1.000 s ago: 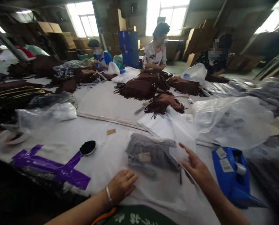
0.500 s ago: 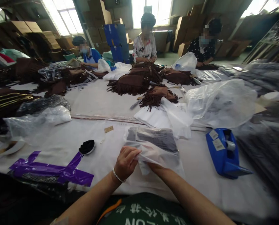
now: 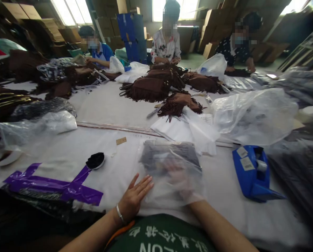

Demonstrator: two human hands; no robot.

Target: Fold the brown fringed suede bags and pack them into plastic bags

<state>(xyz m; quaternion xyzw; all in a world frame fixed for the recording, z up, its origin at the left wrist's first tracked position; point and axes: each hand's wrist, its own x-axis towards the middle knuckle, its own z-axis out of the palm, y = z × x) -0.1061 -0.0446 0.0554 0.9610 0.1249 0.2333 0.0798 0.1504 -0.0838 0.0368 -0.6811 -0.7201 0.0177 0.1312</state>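
A translucent plastic bag lies flat on the white-covered table in front of me, with a dark grey folded item inside its far part. My right hand is inside the bag, seen hazily through the film, its fingers stretched toward the dark item. At the bag's left edge my left hand rests flat with fingers extended, holding nothing. A bracelet circles the left wrist.
A blue tape dispenser stands at right. Purple tape and a small dish of black material lie left. Brown fringed bags and a large clear plastic bag lie farther back. Several people work across the table.
My left hand has let go of the bag's opening and moved down and left, fingers now spread. My right hand has gone deeper into the bag, which now lies flatter.
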